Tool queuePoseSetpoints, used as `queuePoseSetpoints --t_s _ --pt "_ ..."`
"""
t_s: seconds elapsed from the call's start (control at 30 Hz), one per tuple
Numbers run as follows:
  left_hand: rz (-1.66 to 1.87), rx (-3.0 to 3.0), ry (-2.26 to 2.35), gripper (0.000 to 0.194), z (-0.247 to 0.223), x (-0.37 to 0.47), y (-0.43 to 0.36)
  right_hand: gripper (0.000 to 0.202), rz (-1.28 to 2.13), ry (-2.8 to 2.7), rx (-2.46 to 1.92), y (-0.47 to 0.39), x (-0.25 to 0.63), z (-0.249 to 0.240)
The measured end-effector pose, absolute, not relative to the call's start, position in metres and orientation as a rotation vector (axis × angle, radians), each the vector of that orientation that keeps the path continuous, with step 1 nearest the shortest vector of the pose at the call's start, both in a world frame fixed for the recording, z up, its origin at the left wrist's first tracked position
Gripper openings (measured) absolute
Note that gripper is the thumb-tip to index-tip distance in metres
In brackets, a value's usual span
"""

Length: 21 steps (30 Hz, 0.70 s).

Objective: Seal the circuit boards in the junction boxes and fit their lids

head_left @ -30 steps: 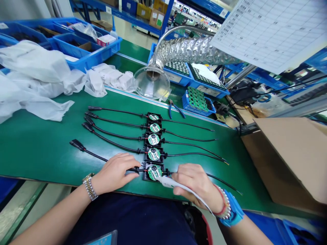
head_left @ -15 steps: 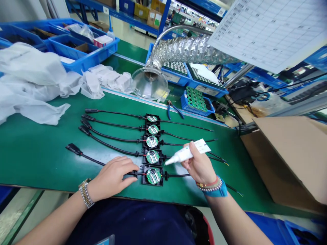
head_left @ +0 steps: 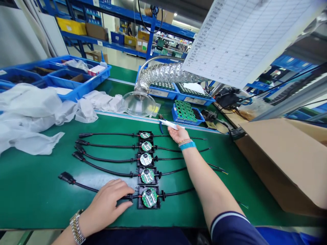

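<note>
Left hand (head_left: 109, 204) pinches the nearest cable (head_left: 87, 188), left of its circuit board (head_left: 149, 198); right hand (head_left: 177, 133) holds a white tube (head_left: 170, 124) near pliers (head_left: 161, 128), far on the counter (head_left: 33, 190). A tug could strain the red wire (head_left: 140, 196).

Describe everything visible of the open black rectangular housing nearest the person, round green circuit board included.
The open black rectangular, plastic-looking housing lies flat on the green tabletop, nearest the person in a column of five. Inside sits a round green circuit board with silvery strips and a dark round part near its far edge. A thin red wire shows on the left. A left black cable and a right black cable extend from its sides; the left hand pinches the left one near its collar.
</note>
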<state>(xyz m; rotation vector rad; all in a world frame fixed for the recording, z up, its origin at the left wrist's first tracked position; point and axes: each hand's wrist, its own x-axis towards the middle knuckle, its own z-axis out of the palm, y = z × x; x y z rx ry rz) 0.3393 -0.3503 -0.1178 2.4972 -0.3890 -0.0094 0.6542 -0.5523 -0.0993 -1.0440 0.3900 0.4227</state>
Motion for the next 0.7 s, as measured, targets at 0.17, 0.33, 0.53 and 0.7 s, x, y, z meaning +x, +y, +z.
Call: queuePoseSetpoints --t_s 0.17,0.33,0.53,0.7 --pt "0.002 2.498 -0.386 0.015 -0.120 0.340 -0.349 0.027 0.456 0.435 -1.056 -0.535 0.674 -0.107" --pt "0.033 2.519 -0.414 0.016 -0.120 0.340 -0.348 0.021 0.458 0.397 -1.119 -0.540 0.671 -0.097" --pt "-0.006 2.586 -0.446 0.030 -0.113 0.337 -0.345 0.011 0.493 0.220 -1.303 -0.563 0.593 -0.076" --pt "-0.111 2.649 -0.408 0.025 -0.101 0.340 -0.351 0.010 0.620 -0.891 -1.899 -0.607 0.488 -0.067"
